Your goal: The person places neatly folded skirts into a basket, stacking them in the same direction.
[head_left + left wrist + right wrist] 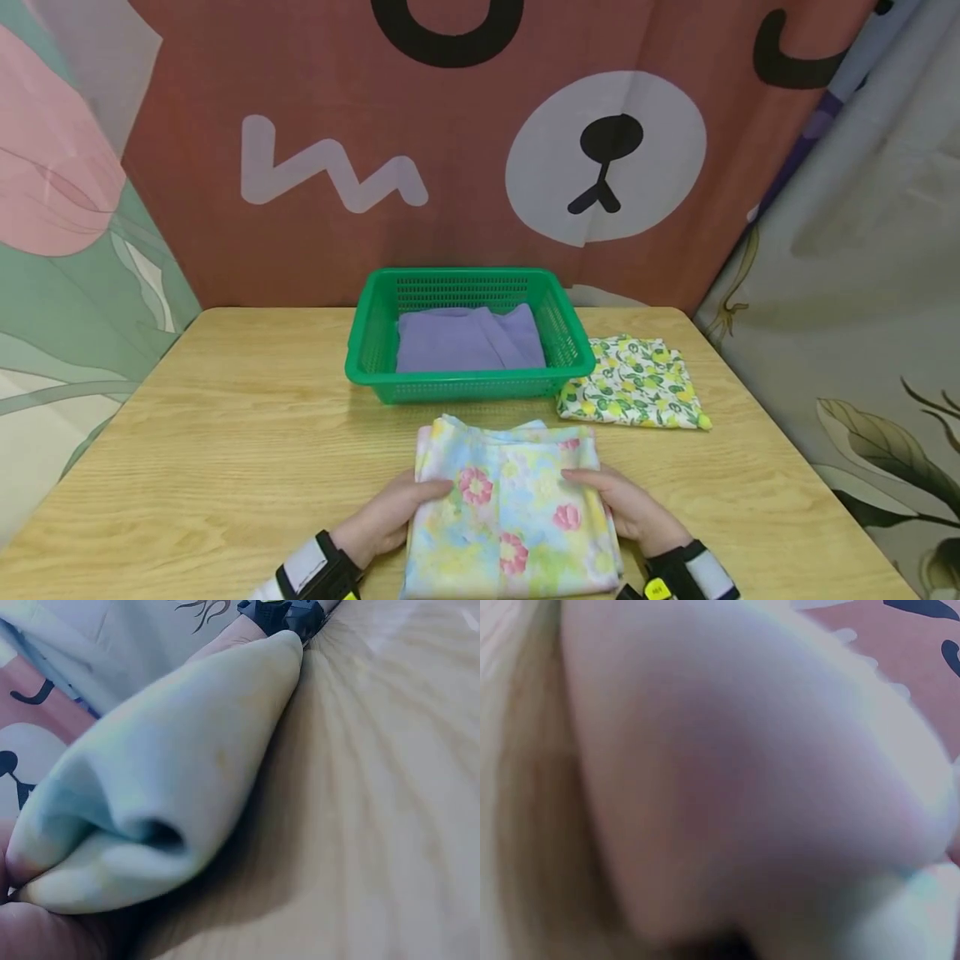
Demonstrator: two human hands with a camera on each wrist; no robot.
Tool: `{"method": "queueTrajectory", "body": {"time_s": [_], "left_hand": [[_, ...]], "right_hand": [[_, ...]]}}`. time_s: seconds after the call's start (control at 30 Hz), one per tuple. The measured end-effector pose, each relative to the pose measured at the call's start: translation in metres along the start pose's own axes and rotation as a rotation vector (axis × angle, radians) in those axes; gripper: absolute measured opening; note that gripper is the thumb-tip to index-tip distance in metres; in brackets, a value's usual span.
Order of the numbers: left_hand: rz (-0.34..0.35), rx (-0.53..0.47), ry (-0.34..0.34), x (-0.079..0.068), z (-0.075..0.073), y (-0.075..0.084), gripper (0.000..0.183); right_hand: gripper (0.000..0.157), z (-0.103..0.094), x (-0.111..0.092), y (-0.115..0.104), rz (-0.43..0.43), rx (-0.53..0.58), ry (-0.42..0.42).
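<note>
Between our pinching left fingers (433,491) and right fingers (588,478) we hold the flowered cloth (517,517), seemingly folded; beyond them the purple cloth (457,343) already lies in the basket (472,389), while ours and the lemon cloth (637,383) are not yet inside.

Qty: 3 cloths (525,517) (641,383) (465,342), 1 bskt (468,378), 1 tbl (225,417), plus 2 hands (390,512) (637,510) & 2 wrist straps (327,575) (673,570)
</note>
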State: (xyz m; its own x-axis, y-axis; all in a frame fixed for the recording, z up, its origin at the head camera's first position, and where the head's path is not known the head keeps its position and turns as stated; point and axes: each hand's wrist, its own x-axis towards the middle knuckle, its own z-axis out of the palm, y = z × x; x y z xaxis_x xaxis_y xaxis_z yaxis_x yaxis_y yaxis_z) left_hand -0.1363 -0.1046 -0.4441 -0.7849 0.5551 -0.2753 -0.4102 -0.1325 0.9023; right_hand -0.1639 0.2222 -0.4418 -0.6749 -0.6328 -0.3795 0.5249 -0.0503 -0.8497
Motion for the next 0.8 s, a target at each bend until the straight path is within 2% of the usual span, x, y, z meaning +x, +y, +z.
{"method": "queueTrajectory", "body": {"time_s": [0.2,0.47,0.8], "left_hand": [[-0.006,-0.018,0.005,-0.001,-0.001,-0.002,0.063],[-0.029,-0.047,0.018,0.001,-0.003,0.0,0.064],[0.009,-0.031,-0.007,0.0,-0.005,0.003,0.066]], "right_hand": [[0.069,0.003,0.001,0.001,-0.02,-0.021,0.056],[0.068,0.006,0.002,0.0,-0.039,-0.011,0.122],[0.074,0.011,0.0,-0.004,-0.064,-0.054,0.22]]}}
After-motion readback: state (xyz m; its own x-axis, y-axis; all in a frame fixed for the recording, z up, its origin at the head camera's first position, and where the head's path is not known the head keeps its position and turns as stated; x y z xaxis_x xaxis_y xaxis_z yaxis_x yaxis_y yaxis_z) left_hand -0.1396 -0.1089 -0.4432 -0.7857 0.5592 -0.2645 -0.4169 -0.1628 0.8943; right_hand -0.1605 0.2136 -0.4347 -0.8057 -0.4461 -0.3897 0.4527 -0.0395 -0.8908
